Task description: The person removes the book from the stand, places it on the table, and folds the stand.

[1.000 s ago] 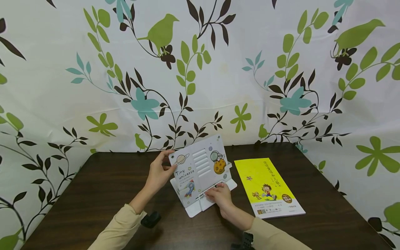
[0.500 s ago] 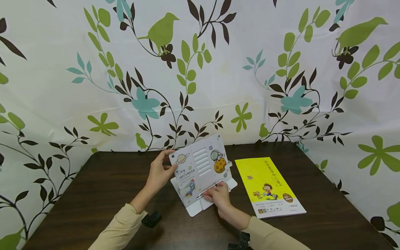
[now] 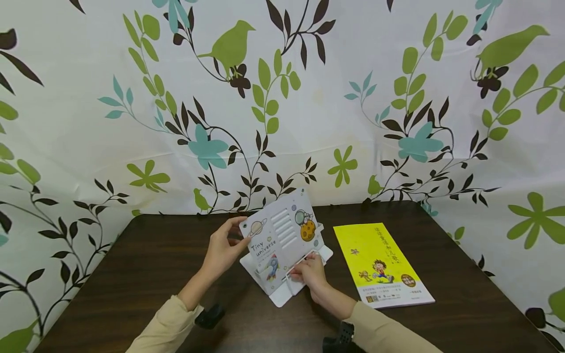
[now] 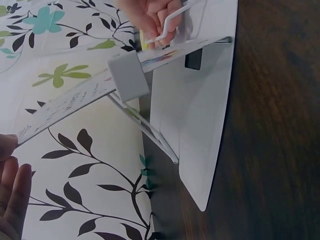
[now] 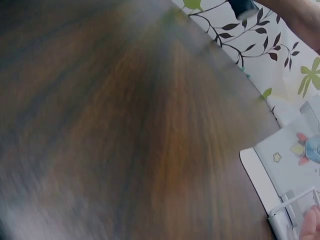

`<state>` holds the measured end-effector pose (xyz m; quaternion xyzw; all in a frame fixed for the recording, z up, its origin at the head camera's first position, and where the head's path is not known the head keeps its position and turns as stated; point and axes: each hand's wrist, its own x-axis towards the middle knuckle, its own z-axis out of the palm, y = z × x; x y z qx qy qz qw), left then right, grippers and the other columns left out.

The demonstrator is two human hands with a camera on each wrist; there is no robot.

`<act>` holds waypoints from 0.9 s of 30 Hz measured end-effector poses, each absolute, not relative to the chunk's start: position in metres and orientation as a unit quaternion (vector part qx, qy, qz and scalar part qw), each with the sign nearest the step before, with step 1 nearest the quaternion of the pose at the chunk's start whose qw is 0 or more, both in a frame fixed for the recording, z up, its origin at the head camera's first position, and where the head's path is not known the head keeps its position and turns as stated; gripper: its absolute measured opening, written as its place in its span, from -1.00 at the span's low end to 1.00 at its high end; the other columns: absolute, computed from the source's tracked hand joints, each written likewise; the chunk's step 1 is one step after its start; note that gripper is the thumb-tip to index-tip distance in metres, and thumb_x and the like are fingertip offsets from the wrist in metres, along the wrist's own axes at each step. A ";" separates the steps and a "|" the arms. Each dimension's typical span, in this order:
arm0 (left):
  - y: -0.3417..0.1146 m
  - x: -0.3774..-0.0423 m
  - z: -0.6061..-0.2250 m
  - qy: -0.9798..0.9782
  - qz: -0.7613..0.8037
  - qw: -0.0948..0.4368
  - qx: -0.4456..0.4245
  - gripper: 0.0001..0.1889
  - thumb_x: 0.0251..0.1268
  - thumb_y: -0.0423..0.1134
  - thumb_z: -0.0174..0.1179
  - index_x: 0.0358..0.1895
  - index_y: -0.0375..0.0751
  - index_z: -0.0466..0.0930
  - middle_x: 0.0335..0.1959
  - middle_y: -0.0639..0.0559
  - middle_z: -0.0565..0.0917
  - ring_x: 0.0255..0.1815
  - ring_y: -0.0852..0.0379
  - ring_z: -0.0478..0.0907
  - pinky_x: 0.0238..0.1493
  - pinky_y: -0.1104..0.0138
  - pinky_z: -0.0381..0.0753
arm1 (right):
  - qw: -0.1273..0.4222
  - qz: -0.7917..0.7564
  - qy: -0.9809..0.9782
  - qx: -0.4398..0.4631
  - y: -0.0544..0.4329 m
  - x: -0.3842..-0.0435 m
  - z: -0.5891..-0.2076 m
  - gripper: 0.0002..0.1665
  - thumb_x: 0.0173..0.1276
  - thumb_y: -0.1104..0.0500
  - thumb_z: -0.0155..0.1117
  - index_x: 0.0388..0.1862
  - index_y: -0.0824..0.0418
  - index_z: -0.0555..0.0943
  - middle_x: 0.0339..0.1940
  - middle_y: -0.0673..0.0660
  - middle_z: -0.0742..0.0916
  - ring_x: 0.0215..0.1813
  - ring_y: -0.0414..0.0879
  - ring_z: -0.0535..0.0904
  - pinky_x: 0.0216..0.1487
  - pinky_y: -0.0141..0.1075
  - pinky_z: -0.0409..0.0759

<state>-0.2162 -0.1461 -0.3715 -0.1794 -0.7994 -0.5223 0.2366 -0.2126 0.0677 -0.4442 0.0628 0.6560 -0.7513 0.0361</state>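
A white book stand [image 3: 282,230], printed "Tiny universe" with a planet, a rocket and an astronaut, stands tilted on its base plate [image 4: 192,110] in the middle of the table. My left hand [image 3: 223,249] pinches the upper left corner of its panel between thumb and fingers. At the lower edge, my right hand [image 3: 312,274] pinches the white wire page clip [image 5: 291,201]; its fingertips partly hide the clip. In the left wrist view, thin support rods [image 4: 145,127] run from behind the panel to the base, and a white side tab [image 4: 128,76] sticks out.
A yellow book [image 3: 381,264] with a cartoon child on its cover lies flat to the right of the stand. The dark wooden table [image 3: 145,274] ends at a patterned cloth backdrop [image 3: 318,122].
The book stand has turned slightly, its panel's top shifting a little left. Both hands keep their hold on it. The head view has shifted slightly.
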 end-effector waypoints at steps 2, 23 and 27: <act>-0.146 -0.213 -0.372 -0.800 -0.521 0.235 -0.183 -0.52 -0.06 -0.51 0.31 0.04 -0.30 0.48 -0.24 -0.13 0.58 -0.32 0.04 0.52 -0.44 0.41 0.57 | 0.045 -0.745 0.663 0.059 0.070 -0.215 -0.443 -0.51 0.14 0.52 0.02 -0.03 0.48 0.03 -0.57 0.12 0.56 -0.59 -0.22 0.53 -0.50 -0.43 0.58; -0.127 -0.165 -0.358 -0.764 -0.515 0.294 -0.252 -0.49 -0.30 -0.65 0.36 -0.09 -0.53 0.49 -0.45 -0.17 0.57 -0.47 -0.01 0.53 -0.51 0.33 0.60 | 0.111 -0.663 0.740 -0.031 0.093 -0.243 -0.444 -0.47 0.05 0.48 0.13 0.04 0.54 0.25 -0.45 0.17 0.55 -0.58 -0.18 0.51 -0.46 -0.36 0.60; -0.127 -0.165 -0.358 -0.760 -0.508 0.296 -0.275 -0.48 -0.32 -0.64 0.37 -0.09 -0.51 0.50 -0.40 -0.17 0.58 -0.43 0.00 0.55 -0.50 0.28 0.61 | 0.116 -0.660 0.741 -0.040 0.095 -0.247 -0.444 -0.45 0.05 0.48 0.13 0.07 0.55 0.26 -0.43 0.17 0.56 -0.56 -0.18 0.50 -0.46 -0.37 0.58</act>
